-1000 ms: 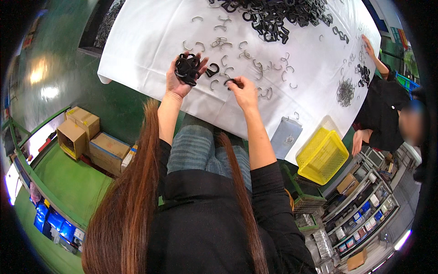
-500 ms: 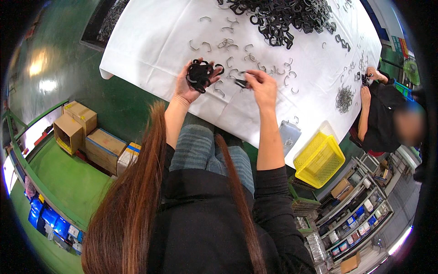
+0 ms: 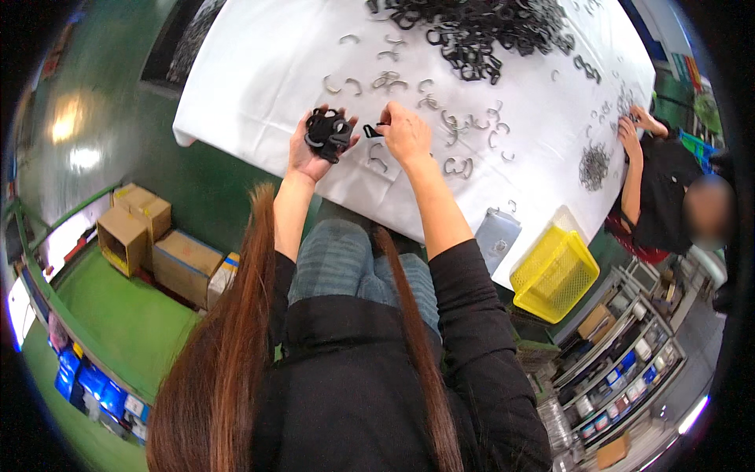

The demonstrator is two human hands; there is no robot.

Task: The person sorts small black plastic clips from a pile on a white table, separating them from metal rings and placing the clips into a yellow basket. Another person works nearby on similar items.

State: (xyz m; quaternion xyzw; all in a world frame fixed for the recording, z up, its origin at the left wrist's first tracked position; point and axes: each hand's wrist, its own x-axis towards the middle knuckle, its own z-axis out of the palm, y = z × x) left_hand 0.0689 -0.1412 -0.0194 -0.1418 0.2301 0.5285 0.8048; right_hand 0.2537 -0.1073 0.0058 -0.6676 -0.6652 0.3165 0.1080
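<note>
A heap of black ring-shaped clips point(image 3: 328, 134) rests in my left hand point(image 3: 311, 163), its fingers curled up around them. Close beside it, my right hand point(image 3: 408, 135) pinches a single black clip point(image 3: 373, 130) between thumb and fingers above the white-covered table point(image 3: 259, 94). Thin curved metal pieces point(image 3: 389, 80) lie scattered on the cloth around and beyond my right hand. At the far side sits a big pile of black clips point(image 3: 487, 31) like the ones I hold.
A yellow basket point(image 3: 554, 275) and a flat greyish tray point(image 3: 497, 236) stand at the table's right edge. A co-worker point(image 3: 661, 189) handles small parts at the far right, near a pile of metal pieces point(image 3: 594, 167). Cardboard boxes point(image 3: 185, 259) stand at left.
My right hand has moved left, toward my left hand, with the black clip in its fingers. My left hand has shifted slightly left, still carrying the clips.
</note>
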